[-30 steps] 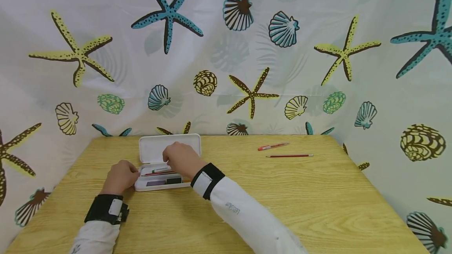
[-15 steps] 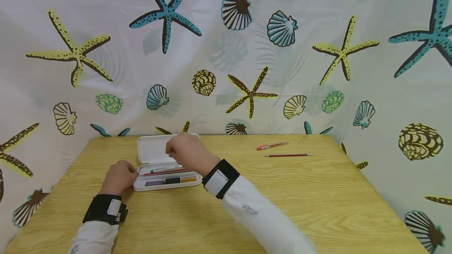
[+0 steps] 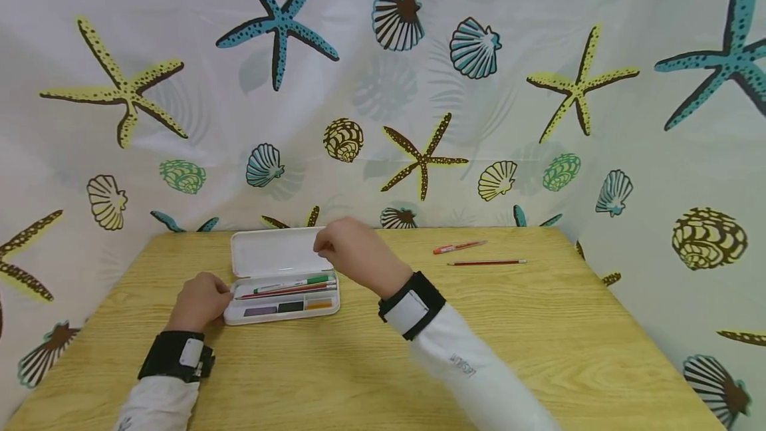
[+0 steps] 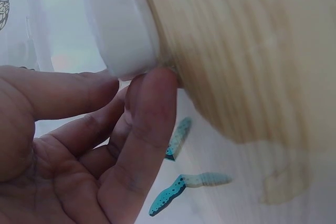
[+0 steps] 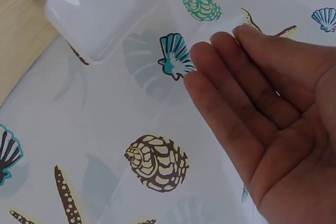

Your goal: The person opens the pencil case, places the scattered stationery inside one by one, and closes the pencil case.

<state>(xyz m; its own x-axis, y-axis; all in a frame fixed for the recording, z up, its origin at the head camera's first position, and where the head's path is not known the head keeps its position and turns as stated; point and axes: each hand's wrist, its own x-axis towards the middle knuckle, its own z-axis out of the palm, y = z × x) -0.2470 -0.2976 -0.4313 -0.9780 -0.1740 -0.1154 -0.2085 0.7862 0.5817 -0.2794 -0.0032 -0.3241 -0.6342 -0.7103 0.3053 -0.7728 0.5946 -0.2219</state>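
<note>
A white pencil case stands on the table with its lid raised at the back. Inside its rear section lie a green-capped pen and a red pencil; the front section holds purple, black and orange blocks. My left hand holds the case's left end, thumb on one side and fingers on the other, as the left wrist view shows. My right hand hovers to the right of the lid. In the right wrist view its fingers are nearly straight, with nothing in them.
To the right on the wooden table lie a red pen and, in front of it, a red pencil with a dark stripe. A white cloth with starfish and shells hangs behind the table and at both sides.
My right hand has risen from over the pencil case and moved right, uncovering the pen, pencil and orange block. My left hand stays at the case's left end.
</note>
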